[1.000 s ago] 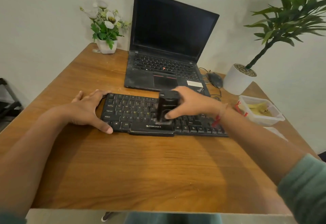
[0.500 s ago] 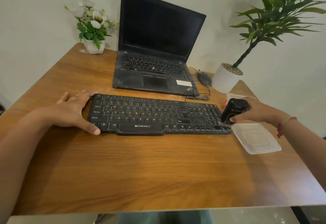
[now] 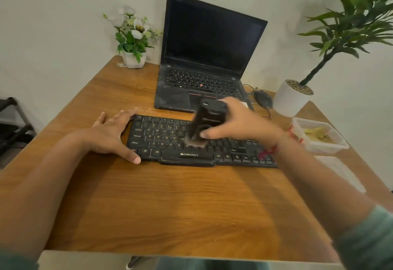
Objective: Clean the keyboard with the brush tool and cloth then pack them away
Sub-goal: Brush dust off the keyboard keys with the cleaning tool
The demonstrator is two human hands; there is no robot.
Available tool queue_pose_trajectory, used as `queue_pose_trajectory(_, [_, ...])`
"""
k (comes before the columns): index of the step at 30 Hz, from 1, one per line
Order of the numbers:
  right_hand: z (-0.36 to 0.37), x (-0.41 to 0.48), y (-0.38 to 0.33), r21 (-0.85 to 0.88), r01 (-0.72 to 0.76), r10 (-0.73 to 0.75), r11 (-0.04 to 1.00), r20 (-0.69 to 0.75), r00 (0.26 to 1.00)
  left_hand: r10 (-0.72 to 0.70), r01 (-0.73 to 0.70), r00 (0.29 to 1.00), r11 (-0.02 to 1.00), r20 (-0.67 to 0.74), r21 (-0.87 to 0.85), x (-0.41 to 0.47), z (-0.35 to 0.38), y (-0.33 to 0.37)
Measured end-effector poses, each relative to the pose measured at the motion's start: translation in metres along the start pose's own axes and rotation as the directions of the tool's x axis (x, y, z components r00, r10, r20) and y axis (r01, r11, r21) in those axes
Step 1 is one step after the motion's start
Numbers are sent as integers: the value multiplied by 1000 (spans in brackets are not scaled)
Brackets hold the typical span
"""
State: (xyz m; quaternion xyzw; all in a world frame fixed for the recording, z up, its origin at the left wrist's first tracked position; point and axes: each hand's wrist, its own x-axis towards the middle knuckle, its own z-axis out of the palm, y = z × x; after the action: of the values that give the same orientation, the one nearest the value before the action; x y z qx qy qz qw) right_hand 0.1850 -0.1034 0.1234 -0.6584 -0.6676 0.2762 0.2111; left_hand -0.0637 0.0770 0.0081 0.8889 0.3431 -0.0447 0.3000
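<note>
Right grip (image 3: 240, 124): fingers and thumb curled round the brush (image 3: 209, 118), thumb on its near face, held above the middle of the keyboard (image 3: 234, 151); blurred.
Left grip (image 3: 110, 133): flat and holding nothing, fingers straight, palm on the worktop (image 3: 170, 206) against the keyboard's left end, thumb at its near left corner.
Worktop: brown wood grain, with pale specks near the far left.
Laptop (image 3: 208, 42): black, lid up, screen dark, dusty deck; stands just behind the keyboard.
Plant (image 3: 291, 99): green leaves in a white pot at the far right corner.
Keyboard: black, lying lengthwise across the worktop; its right end is hidden behind the right forearm.
Flowers (image 3: 133, 33): white blooms in a small white pot at the far left corner.
Tub (image 3: 331, 144): clear plastic, uncovered, at the right edge beside the keyboard's right end.
Lid (image 3: 338, 169): clear, flat on the worktop just nearer than the tub.
Cloth (image 3: 314, 133): yellowish, crumpled inside the tub.
Brush: black block, tilted, pale bristles down and touching the keys above the space bar.
Mouse (image 3: 262, 97): dark, corded, between laptop and plant.
Thread (image 3: 274, 148): red, around the right wrist.
</note>
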Motion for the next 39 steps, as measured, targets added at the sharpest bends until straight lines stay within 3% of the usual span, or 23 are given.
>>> queue_pose_trajectory(4, [56,46,-25,140,33,-18,990,-106,994,24,-25,1000,999,14,43,1,0,-1])
queue_pose_trajectory(12, [91,71,-37,118,56,-54,991,-15,998,30,-38,997,994,76,103,-1,-2,6])
queue_pose_trajectory(18, [64,49,-15,43,-5,-1,999,123,992,23,-25,999,999,45,37,0,-2,1])
queue_pose_trajectory(26, [-4,-21,55,-36,-203,205,979,98,974,13,-14,998,1000,57,16,4,-2,-2])
queue_pose_trajectory(30, [-34,-65,103,-76,-330,332,941,12,943,33,-34,998,999,53,20,4,-1,-3])
queue_pose_trajectory(39, [-87,-135,153,-92,-436,420,895,-153,894,57,-58,997,998,49,15,4,-3,-4])
